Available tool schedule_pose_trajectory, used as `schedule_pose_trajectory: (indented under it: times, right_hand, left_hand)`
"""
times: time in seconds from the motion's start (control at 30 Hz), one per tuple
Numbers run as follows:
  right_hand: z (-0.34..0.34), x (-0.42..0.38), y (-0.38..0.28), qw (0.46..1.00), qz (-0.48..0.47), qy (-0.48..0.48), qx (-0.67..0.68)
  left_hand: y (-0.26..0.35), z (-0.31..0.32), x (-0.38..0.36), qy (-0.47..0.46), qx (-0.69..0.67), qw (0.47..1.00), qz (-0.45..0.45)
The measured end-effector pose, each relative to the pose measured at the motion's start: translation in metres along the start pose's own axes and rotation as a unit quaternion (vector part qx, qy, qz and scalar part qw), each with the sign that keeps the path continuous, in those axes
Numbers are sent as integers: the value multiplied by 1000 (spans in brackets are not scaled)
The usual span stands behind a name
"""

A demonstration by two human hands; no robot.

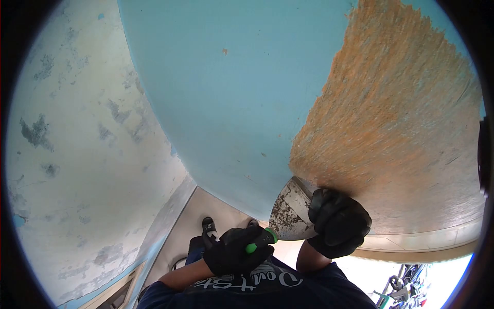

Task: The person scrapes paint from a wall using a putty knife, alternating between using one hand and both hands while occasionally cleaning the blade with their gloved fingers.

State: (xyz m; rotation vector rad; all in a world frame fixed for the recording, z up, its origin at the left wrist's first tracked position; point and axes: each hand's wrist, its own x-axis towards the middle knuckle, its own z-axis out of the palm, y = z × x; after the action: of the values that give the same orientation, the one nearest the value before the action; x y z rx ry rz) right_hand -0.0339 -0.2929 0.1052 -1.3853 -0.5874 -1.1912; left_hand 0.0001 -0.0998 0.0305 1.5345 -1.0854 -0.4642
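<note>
In the head view, my left hand (239, 251), in a black glove, is closed round the dark handle with green trim of a wide scraper (292, 212). The scraper's metal blade is smeared with dark residue and lies close to the wall. My right hand (339, 224), also in a black glove, is closed with curled fingers against the right side of the blade. Its fingertips are hidden. Just above both hands, the light-blue painted wall (231, 103) meets a scraped orange-brown patch (381, 118) with a ragged border.
A whitish wall (82, 134) with grey worn spots meets the blue wall at a corner on the left. Below is a pale floor (188, 226) with a shoe (208, 225). Parked two-wheelers (406, 286) appear at the lower right beside bright light.
</note>
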Motion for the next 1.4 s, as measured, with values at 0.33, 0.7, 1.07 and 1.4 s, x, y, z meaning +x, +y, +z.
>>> schedule_pose_trajectory:
  times: [0.33, 0.7, 1.07, 1.4]
  right_hand:
    - [5, 15, -13, 998, 66, -8, -2]
    - [13, 5, -9, 991, 24, 72, -110]
    - [-9, -23, -19, 988, 68, 43, -131]
    - [-14, -80, -70, 974, 161, 159, -27]
  left_hand:
    - [-12, 2, 9, 28, 19, 999, 17]
    - [-18, 15, -4, 91, 163, 970, 157]
    - [-12, -1, -9, -185, -59, 977, -87]
    - [-35, 43, -45, -202, -466, 828, -240]
